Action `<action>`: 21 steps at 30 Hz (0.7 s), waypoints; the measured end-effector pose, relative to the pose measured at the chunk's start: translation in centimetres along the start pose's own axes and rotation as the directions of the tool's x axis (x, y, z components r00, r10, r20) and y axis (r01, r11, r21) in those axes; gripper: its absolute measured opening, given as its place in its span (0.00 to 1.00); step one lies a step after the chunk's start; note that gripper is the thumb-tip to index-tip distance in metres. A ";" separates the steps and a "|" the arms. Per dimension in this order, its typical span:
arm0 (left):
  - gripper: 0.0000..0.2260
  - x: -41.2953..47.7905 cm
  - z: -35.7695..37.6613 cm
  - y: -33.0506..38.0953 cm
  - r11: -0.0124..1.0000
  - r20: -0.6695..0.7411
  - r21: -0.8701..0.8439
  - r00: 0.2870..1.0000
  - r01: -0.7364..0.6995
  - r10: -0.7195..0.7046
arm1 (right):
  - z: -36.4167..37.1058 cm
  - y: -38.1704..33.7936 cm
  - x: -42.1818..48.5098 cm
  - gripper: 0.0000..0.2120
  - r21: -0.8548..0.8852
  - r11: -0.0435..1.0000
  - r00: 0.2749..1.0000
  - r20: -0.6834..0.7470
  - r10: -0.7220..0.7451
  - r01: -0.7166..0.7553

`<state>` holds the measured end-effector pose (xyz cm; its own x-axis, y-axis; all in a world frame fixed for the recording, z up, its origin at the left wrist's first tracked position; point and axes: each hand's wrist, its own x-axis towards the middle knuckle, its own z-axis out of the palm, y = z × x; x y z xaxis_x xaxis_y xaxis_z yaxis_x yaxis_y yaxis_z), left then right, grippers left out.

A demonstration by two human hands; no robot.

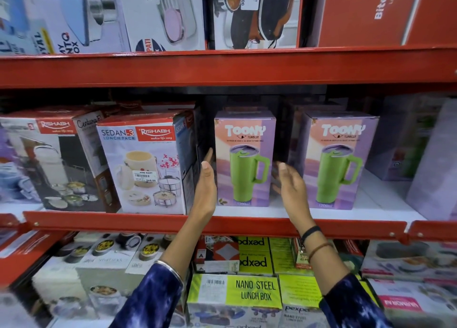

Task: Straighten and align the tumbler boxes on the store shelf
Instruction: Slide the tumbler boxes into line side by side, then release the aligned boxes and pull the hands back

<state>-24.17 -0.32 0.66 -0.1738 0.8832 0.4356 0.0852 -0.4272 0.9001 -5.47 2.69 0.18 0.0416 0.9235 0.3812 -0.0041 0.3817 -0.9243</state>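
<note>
A red store shelf [222,225] is carrying 2 tumbler boxes. Flanking the left tumbler box [244,159], the left hand [206,189] and right hand [291,191] are hovering with each grip spread apart, holding nothing; contact is unclear.

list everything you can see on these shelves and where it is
Toony tumbler boxes: 2 in front, purple-and-peach with a green mug, middle shelf, centre and right; more behind, count unclear
Rishabh lunch pack boxes: 2 in front, white and red, middle shelf, left
lavender boxes: blurred, middle shelf, far right
lunch box cartons: several, white, orange-red, top shelf
Nano Steel lunch box: yellow-green, bottom shelf, centre
shelf rails: red
left hand: open, at the centre tumbler box's left edge
right hand: open, at its right edge
</note>
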 end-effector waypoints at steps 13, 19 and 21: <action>0.28 -3.1 0.0 1.6 0.999 0.030 0.023 0.999 0.024 -0.025 | -0.1 -1.5 -3.5 0.40 0.151 0.983 0.994 0.027 0.102 -0.105; 0.29 -5.3 -0.3 2.9 0.999 0.053 0.026 0.998 0.023 -0.024 | -0.5 -1.7 -5.3 0.50 0.165 0.983 0.997 0.033 0.071 -0.075; 0.29 -6.0 -0.3 3.3 0.999 0.052 0.023 0.998 0.025 -0.026 | -0.6 -1.8 -5.8 0.48 0.175 0.982 0.997 0.028 0.071 -0.075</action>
<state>-23.18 -7.05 0.98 -0.1251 0.9029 0.4113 0.1038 -0.4003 0.9105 -5.09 -3.35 -0.33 0.0137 0.9491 0.3146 -0.1819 0.3118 -0.9326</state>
